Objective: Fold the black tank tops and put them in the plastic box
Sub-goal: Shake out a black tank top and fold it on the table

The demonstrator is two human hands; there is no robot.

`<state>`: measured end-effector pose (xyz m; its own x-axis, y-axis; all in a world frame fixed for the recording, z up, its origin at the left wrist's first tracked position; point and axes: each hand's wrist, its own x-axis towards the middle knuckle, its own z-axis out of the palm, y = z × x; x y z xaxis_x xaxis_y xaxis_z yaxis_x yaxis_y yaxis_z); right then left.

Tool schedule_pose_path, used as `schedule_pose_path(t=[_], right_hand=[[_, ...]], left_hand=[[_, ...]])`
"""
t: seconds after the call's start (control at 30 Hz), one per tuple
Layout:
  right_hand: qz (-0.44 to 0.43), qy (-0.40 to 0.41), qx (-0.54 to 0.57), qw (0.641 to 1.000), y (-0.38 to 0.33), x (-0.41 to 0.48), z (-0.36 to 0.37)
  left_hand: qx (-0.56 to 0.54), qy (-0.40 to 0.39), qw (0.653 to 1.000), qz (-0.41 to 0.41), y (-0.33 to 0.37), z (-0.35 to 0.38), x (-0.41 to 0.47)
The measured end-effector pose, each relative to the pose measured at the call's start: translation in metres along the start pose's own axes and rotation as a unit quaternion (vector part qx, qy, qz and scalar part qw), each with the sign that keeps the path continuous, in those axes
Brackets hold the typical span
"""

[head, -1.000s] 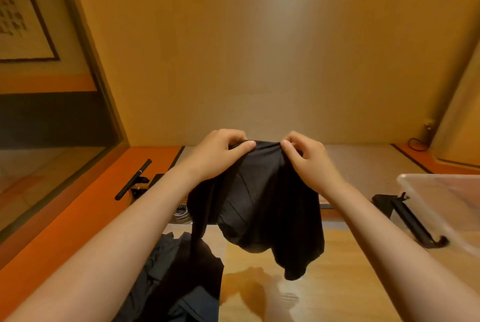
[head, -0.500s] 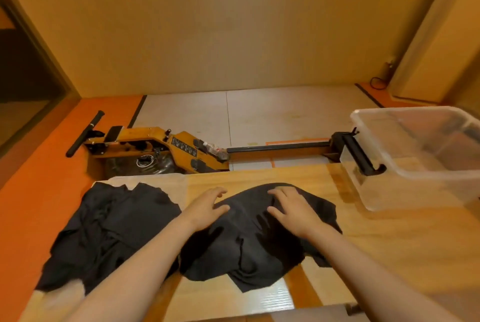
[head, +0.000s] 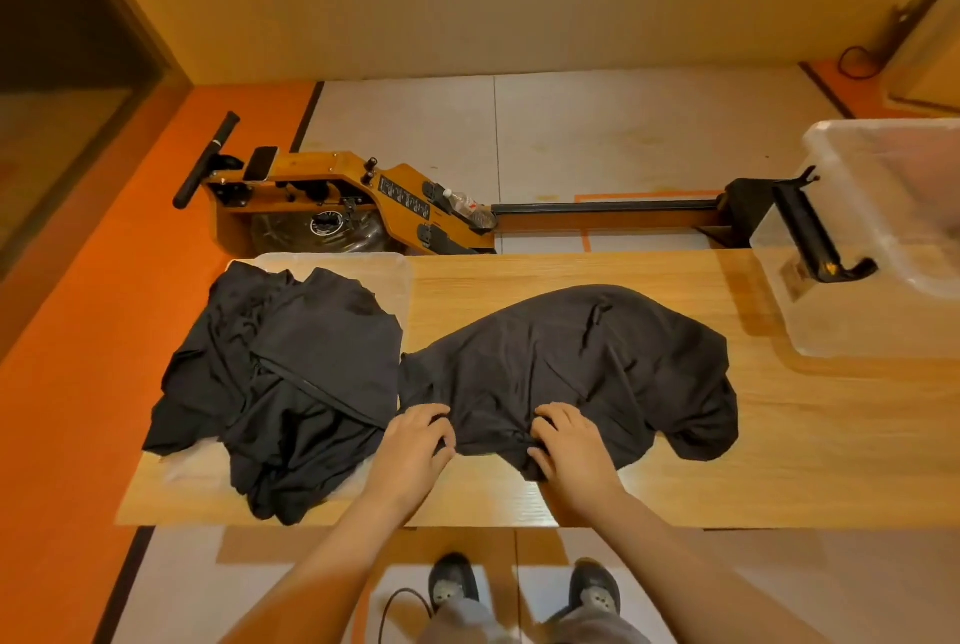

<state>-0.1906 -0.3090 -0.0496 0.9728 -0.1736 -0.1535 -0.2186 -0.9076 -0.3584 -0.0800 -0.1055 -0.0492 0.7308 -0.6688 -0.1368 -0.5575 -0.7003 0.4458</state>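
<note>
Head view, looking straight down over a wooden table [head: 805, 435]: a black tank top [head: 597, 357] lies rumpled and roughly spread in the middle of the tabletop, and both hands are at its near edge. The left hand [head: 415, 440] has its fingers curled into the fabric at the near left corner, and the right hand [head: 569, 446] bunches a fold of the same edge under curled fingers, just beside the left. To the left, touching the spread top, a heap of more black tank tops [head: 291, 373] sits partly on a clear plastic lid [head: 384, 269]. The clear plastic box [head: 893, 165] stands at the far right end of the table, well apart from the garment. On the floor behind the table lies a wooden rowing machine [head: 353, 191] with a water bottle [head: 467, 206] on it. Two dark shoes [head: 452, 581] show below the table's near edge.
</note>
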Motion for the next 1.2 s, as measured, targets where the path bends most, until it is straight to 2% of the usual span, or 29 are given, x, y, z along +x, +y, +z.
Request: schedule_pose_path(t=[0.17,0.33,0.4,0.47,0.53,0.63,0.8,0.93,1.07,1.2], right_hand=[[0.071,-0.024,0.209,0.975,0.003,0.01,-0.059],[0.059,0.011,0.35,0.935,0.0,0.009,-0.127],[0.058,0.04,0.368,0.927,0.005,0.012,-0.148],[0.086,0.106,0.342,0.93,0.018,0.021,-0.159],[0.148,0.157,0.293,0.931,0.031,0.028,-0.16],[0.188,0.143,0.276,0.932,0.043,0.029,-0.14],[0.141,0.038,0.194,0.97,0.036,0.022,-0.083],[0.085,0.005,0.125,0.988,0.023,0.023,-0.046],[0.002,-0.055,-0.016,0.998,0.007,0.029,-0.014],[0.005,-0.011,-0.061,0.998,0.002,0.033,0.001]], left_hand=[[-0.071,0.008,0.997,-0.011,0.015,-0.034,0.005],[-0.257,-0.005,0.966,-0.007,0.051,-0.088,0.017],[-0.298,-0.023,0.954,-0.017,0.061,-0.107,0.03],[-0.292,-0.014,0.955,-0.038,0.062,-0.116,0.05],[-0.265,0.015,0.961,-0.078,0.059,-0.112,0.067],[-0.276,0.022,0.954,-0.114,0.053,-0.081,0.067],[-0.228,-0.038,0.958,-0.168,0.034,-0.018,0.03],[-0.231,0.011,0.949,-0.216,0.02,0.006,0.003],[-0.13,0.081,0.956,-0.25,0.022,0.018,-0.005],[-0.126,0.091,0.956,-0.25,0.017,0.02,-0.004]])
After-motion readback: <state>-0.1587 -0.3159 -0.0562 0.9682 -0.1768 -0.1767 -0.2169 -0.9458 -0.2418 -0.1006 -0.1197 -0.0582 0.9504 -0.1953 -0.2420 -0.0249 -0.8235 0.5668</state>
